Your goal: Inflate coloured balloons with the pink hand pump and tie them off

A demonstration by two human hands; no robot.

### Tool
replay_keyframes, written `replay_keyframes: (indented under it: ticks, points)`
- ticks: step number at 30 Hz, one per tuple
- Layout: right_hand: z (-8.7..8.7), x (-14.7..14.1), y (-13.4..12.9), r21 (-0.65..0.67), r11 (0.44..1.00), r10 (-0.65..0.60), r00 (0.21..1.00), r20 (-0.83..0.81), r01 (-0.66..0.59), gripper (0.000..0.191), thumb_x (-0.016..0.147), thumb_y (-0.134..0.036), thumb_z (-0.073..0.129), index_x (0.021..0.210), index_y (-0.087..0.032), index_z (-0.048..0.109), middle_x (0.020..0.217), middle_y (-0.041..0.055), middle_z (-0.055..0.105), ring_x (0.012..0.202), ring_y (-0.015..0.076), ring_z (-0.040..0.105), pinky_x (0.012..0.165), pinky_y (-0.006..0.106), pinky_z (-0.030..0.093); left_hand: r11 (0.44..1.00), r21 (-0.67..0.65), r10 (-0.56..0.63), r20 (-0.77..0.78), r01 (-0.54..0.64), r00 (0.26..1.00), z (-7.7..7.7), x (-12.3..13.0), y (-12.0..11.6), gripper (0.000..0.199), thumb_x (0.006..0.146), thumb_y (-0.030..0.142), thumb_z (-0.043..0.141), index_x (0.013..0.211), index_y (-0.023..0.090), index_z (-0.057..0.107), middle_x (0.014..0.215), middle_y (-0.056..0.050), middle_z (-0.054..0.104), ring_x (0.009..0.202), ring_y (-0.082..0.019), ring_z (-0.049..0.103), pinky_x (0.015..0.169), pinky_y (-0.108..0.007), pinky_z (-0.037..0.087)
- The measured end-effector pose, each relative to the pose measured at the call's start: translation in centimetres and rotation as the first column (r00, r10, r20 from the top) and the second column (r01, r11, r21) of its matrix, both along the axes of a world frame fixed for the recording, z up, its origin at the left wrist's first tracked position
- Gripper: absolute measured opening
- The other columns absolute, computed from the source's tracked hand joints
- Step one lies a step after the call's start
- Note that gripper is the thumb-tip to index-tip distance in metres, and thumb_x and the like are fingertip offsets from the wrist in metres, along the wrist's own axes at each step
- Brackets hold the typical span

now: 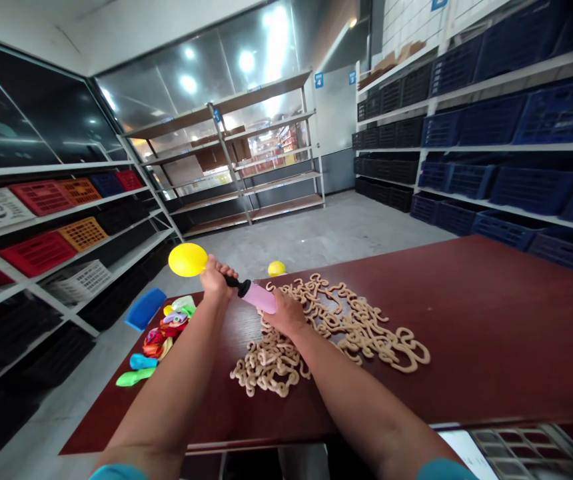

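Dozens of tan curled pieces (271,365) are heaped on the worktop (466,313), lower centre, where they could be scattered by a dipped right forearm. Loose balloons (152,347), centre left, could be brushed off the edge by the left one. Above the heap, the pink pump (260,298) is gripped by the right hand (285,312). Farther out, the yellow balloon (187,259) is held, neck hidden, by the left hand (215,279), wrapped round the pump's black end too. Trouble here? Air could be lost through a slackened grip or tilted pump; a burst could be caused by overfilling.
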State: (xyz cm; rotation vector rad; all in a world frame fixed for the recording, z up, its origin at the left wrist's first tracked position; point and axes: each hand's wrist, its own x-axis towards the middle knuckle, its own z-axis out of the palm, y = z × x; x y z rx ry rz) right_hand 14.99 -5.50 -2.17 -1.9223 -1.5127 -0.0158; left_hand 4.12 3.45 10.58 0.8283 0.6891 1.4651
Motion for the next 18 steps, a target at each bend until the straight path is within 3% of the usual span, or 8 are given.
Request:
replay_keyframes:
  ticks: [3,5,14,16,18]
  points:
    - [0.2,0.1,-0.1,0.025,1.0,0.004,1.0,0.026,-0.004,0.039,0.071,-0.041,0.056,0.101,-0.018,0.048,0.087,0.0072,0.06,0.08,0.0201,0.056,0.069,0.029,0.039,1.0,0.015,0.003,0.031,-0.003,1.0,-0.5,-0.1,-0.3,0.041,0.076,0.039,0.051,0.056,0.02,0.02,0.042,0.008,0.022,0.032,-0.007,0.03,0.035,-0.022,0.03]
    - [0.3,0.2,-0.1,0.055,0.998,0.027,0.999,0.044,-0.029,0.04,0.071,-0.04,0.056,0.104,-0.018,0.048,0.09,0.0074,0.06,0.083,0.0199,0.056,0.071,0.03,0.039,1.0,0.01,0.003,0.032,-0.004,0.999,0.3,-1.1,0.0,0.041,0.076,0.039,0.05,0.056,0.02,0.02,0.042,0.008,0.022,0.032,-0.007,0.029,0.036,-0.022,0.031]
    - [-0.1,0.5,0.4,0.155,0.985,0.069,0.996,0.055,-0.077,0.042,0.07,-0.037,0.057,0.107,-0.019,0.048,0.092,0.0061,0.058,0.084,0.0186,0.054,0.074,0.029,0.038,0.989,0.108,0.102,0.011,-0.102,0.995,9.0,-7.9,1.9,0.035,0.076,0.028,0.045,0.058,0.019,0.017,0.042,0.008,0.02,0.032,-0.007,0.024,0.036,-0.021,0.028]
    - [-0.3,0.4,0.5,0.167,0.983,0.07,0.996,0.064,-0.08,0.042,0.07,-0.035,0.056,0.107,-0.019,0.048,0.091,0.0065,0.058,0.083,0.0186,0.054,0.073,0.029,0.038,0.987,0.118,0.106,0.005,-0.106,0.994,9.9,-8.7,2.0,0.035,0.076,0.027,0.045,0.058,0.019,0.016,0.041,0.008,0.019,0.032,-0.007,0.023,0.035,-0.021,0.027]
    - [-0.6,0.3,0.6,0.174,0.983,0.055,0.996,0.065,-0.066,0.041,0.069,-0.035,0.057,0.105,-0.018,0.048,0.089,0.0068,0.058,0.082,0.0191,0.054,0.071,0.029,0.038,0.986,0.132,0.099,0.014,-0.1,0.995,9.8,-8.9,2.1,0.037,0.075,0.028,0.046,0.058,0.019,0.015,0.041,0.008,0.019,0.032,-0.007,0.023,0.035,-0.021,0.027]
